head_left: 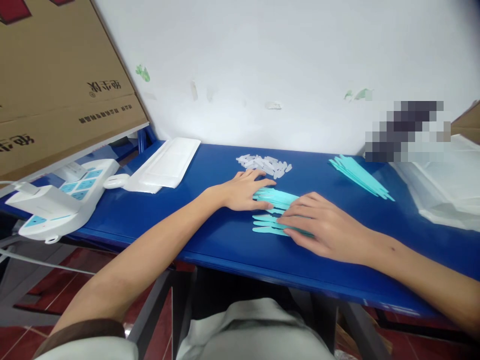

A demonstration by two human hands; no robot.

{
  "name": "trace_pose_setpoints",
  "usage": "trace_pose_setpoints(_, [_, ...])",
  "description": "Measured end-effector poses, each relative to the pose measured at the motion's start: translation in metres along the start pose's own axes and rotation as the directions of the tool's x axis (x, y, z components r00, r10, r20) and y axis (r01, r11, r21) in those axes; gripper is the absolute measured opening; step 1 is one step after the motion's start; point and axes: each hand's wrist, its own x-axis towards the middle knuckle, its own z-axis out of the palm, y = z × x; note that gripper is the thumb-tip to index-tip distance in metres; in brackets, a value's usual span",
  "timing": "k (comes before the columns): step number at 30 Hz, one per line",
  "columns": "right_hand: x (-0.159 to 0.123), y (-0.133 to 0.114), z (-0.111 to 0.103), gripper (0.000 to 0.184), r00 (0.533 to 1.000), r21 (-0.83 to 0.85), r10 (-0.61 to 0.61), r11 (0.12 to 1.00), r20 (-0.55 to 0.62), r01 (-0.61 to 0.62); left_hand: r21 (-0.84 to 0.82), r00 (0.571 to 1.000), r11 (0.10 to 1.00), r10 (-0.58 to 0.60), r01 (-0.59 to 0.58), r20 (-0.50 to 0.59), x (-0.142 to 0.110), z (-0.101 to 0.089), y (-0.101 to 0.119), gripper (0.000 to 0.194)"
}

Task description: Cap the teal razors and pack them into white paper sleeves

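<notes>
Thin turquoise knife-shaped plastic pieces (264, 230) lie side by side on the blue table between my hands. My left hand (243, 192) rests at the left end of their denser stack (279, 197), with thumb and fingers spread around it. From the right, my right hand (322, 222) lies over the near pieces, fingers loosely extended and touching them; the right ends are hidden under it. Just beyond my left fingertips is a loose heap of small whitish, translucent slips (264, 164). Another fanned bundle of turquoise pieces (362, 176) lies farther right.
White padded packets (170, 162) lie at the back left, near a white power strip (88, 192) with a plugged-in charger (43, 205). A large cardboard box (63, 75) leans on the left. White plastic bags (446, 185) occupy the right end. A white wall (262, 60) backs the table (217, 240).
</notes>
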Motion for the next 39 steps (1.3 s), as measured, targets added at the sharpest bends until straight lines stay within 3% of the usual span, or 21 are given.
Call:
trace_pose_setpoints(7, [0.000,0.003,-0.001,0.025,0.997,-0.061,0.040,0.997,-0.064,-0.044,-0.015,1.000,1.000,-0.009,0.009,0.012,0.000,-0.003,0.001,0.075])
trace_pose_setpoints(13, [-0.002,0.011,0.000,0.030,0.990,-0.079,0.137,0.988,0.017,-0.135,-0.028,1.000,1.000,0.009,-0.009,-0.007,-0.002,-0.005,-0.004,0.063])
trace_pose_setpoints(25, [0.000,0.008,-0.002,0.024,0.998,0.043,0.046,0.998,-0.031,-0.044,-0.004,1.000,1.000,-0.009,0.009,-0.025,-0.003,-0.006,-0.006,0.059])
trace_pose_setpoints(30, [-0.002,0.011,0.001,0.026,0.993,-0.056,0.074,0.995,-0.094,-0.080,-0.006,1.000,1.000,-0.003,0.003,-0.026,-0.003,-0.005,-0.005,0.060])
trace_pose_setpoints(39, [-0.002,0.014,0.002,0.027,0.997,-0.032,0.080,0.996,-0.013,-0.080,-0.019,1.000,1.000,-0.018,0.018,-0.025,-0.002,-0.005,-0.006,0.059])
